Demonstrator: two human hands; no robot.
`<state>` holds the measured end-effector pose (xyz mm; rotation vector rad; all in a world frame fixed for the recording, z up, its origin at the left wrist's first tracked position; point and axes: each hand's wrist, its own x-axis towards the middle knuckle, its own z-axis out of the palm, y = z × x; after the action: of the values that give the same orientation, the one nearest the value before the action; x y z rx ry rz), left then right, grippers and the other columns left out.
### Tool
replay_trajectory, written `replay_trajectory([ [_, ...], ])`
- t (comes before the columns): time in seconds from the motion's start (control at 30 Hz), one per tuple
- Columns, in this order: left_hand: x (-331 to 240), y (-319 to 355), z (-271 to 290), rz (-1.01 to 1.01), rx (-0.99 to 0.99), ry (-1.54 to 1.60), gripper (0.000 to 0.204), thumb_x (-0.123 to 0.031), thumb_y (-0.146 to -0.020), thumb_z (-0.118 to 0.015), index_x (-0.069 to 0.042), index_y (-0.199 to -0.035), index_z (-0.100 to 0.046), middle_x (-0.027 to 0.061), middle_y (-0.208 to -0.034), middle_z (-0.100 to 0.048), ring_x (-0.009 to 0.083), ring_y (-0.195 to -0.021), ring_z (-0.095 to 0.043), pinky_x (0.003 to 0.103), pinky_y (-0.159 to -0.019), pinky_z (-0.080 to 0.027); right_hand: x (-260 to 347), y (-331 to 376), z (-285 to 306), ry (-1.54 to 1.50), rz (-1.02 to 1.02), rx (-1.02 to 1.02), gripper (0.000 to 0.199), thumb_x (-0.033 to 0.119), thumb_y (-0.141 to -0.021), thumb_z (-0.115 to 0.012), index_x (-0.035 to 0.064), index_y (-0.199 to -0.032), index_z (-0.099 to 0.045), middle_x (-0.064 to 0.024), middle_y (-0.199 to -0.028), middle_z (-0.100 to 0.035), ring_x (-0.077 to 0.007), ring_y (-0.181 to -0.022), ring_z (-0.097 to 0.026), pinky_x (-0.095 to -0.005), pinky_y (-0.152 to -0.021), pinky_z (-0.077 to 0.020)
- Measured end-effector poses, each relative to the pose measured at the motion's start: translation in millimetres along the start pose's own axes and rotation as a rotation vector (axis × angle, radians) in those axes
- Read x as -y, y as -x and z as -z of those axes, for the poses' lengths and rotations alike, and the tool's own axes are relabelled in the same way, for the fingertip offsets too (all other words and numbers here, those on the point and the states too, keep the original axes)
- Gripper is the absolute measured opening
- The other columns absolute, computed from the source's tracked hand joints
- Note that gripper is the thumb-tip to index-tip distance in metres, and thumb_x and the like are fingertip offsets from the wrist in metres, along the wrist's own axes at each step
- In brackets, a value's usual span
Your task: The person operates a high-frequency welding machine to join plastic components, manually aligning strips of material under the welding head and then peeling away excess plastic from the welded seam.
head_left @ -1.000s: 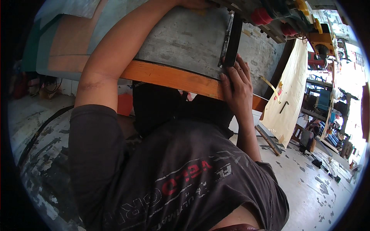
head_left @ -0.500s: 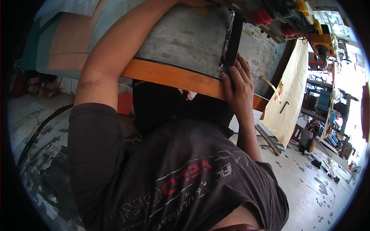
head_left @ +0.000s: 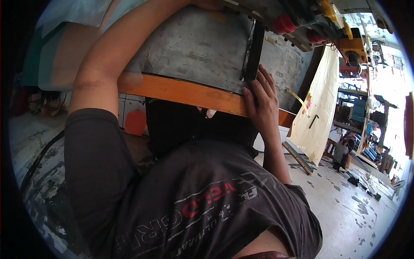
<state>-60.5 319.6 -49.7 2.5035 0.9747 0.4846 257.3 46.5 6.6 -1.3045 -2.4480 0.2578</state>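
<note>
My right hand (head_left: 264, 100) is at the near end of a black bar (head_left: 254, 54), with fingers along its right side and the thumb by its near end. The bar lies on a worn grey tabletop (head_left: 194, 47), pointing away from me, its far end under a metal rail (head_left: 246, 11). My left arm reaches across the table's left part. At the top edge my left hand (head_left: 209, 4) is near the rail; its fingers are cut off or hidden, so what it touches cannot be made out.
An orange wooden edge (head_left: 185, 93) runs along the table front. Power-tool parts with a red knob (head_left: 283, 23) overhang the far right. A pale sheet (head_left: 317, 103) hangs right of the table, near a yellow strip (head_left: 298, 101). A red object (head_left: 135, 122) is below the table.
The view has shifted slightly. My left arm has moved a little left, baring more of the orange edge and the red object below. My right hand stays at the bar's end.
</note>
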Motion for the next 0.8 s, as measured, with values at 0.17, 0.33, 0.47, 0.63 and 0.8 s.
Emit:
replay_trajectory([
  [0.17,-2.9,-6.0,10.3,-0.277,-0.022,-0.004,0.075,-0.041,-0.095,-0.081,-0.017,-0.158,-0.047,0.0165,-0.162,-0.044,0.0374,-0.148,-0.044,0.053,-0.122,-0.037,-0.8,-0.1,-1.5,0.007,0.005,0.030,0.036,0.022,-0.103,-0.069,-0.0018,-0.130,-0.070,-0.0191,-0.152,-0.061,-0.0385,-0.153,-0.046,-0.0567,-0.129,-0.0308],
  [0.33,-22.0,4.8,9.3,-0.018,-0.147,0.163,0.063,-0.035,-0.099,-0.077,-0.017,-0.153,-0.051,0.0139,-0.163,-0.043,0.0374,-0.148,-0.043,0.055,-0.124,-0.034,0.5,-2.3,2.2,-0.012,-0.014,0.013,0.035,0.020,-0.102,-0.069,-0.0019,-0.129,-0.071,-0.0206,-0.149,-0.063,-0.0398,-0.152,-0.047,-0.0576,-0.128,-0.0319],
  [0.47,8.3,-8.2,10.7,-0.315,-0.063,-0.124,0.069,-0.036,-0.097,-0.079,-0.018,-0.156,-0.047,0.0144,-0.166,-0.039,0.0371,-0.150,-0.042,0.056,-0.125,-0.033,2.1,-4.6,-2.4,-0.005,0.018,0.018,0.033,0.018,-0.102,-0.069,-0.0018,-0.128,-0.071,-0.0212,-0.149,-0.063,-0.0405,-0.152,-0.047,-0.0574,-0.128,-0.0326],
  [0.63,-29.3,1.9,15.0,-0.079,-0.133,0.253,0.083,-0.037,-0.095,-0.083,-0.018,-0.162,-0.039,0.0161,-0.168,-0.035,0.0377,-0.151,-0.041,0.055,-0.126,-0.033,0.0,-2.3,-0.2,0.005,-0.016,0.008,0.033,0.018,-0.101,-0.070,-0.0022,-0.127,-0.071,-0.0211,-0.148,-0.063,-0.0409,-0.151,-0.048,-0.0573,-0.128,-0.0329],
  [0.8,-5.3,-6.7,16.0,-0.119,0.017,0.116,0.111,-0.043,-0.090,-0.087,-0.018,-0.171,-0.016,0.0202,-0.173,-0.027,0.0391,-0.153,-0.039,0.055,-0.124,-0.037,2.5,-2.8,-1.5,-0.005,-0.021,0.009,0.035,0.019,-0.101,-0.071,-0.0021,-0.129,-0.071,-0.0208,-0.149,-0.063,-0.0400,-0.152,-0.048,-0.0566,-0.128,-0.0330],
])
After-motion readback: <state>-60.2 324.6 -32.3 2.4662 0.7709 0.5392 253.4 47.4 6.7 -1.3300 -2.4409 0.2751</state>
